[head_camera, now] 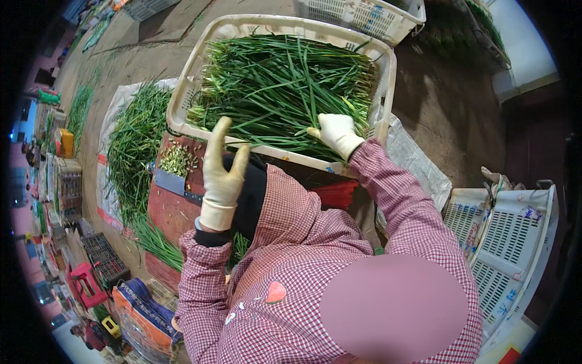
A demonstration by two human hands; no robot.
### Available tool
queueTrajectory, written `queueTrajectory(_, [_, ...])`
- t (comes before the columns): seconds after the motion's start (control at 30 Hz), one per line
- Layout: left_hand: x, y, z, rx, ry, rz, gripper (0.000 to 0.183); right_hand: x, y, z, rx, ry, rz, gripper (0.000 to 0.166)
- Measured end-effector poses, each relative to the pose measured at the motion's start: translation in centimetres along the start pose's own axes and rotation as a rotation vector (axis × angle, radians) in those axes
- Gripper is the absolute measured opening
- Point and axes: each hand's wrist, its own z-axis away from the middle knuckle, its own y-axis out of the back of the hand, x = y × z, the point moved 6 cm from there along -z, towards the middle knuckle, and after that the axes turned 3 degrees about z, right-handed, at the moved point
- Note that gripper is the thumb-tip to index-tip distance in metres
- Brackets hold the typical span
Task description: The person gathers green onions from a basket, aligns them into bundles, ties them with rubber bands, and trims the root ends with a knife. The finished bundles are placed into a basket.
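A white plastic crate [277, 20] filled with long green leafy stalks, like garlic chives [282, 86], stands before me. My left hand [223, 170], in a pale glove, is raised over the crate's near left rim with thumb and fingers spread and nothing in it. Over the near right part of the greens is my right hand [336, 134], also gloved, its fingers curled down at the leaves; whether it grips any is hidden. Left of my lap, a red board [175, 207] bears a cleaver [170, 182], chopped pale stem ends [175, 159] and a bunch of green stalks [157, 241].
A heap of greens [136, 136] lies on a white sheet at the left. Beyond the crate stands another white crate [359, 18]. White crates [509, 245] are at the right, near a grey-white sack [418, 164]. A pink stool [86, 284] stands lower left.
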Motion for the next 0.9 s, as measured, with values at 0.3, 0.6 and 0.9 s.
queueTrajectory(0.3, [0.5, -4.9, 0.8, -0.238, -0.057, -0.045, 0.061, 6.2, 2.8, -0.5, -0.070, -0.063, -0.184, 0.032])
queueTrajectory(0.6, [-1.3, -8.6, 1.3, -0.307, 0.060, 0.097, 0.059, 7.0, -2.5, 2.3, -0.092, -0.065, -0.040, 0.111])
queueTrajectory(0.9, [-2.7, -10.1, 2.1, -0.292, 0.179, 0.224, 0.054, 4.1, -3.4, 2.3, -0.090, -0.041, 0.134, 0.107])
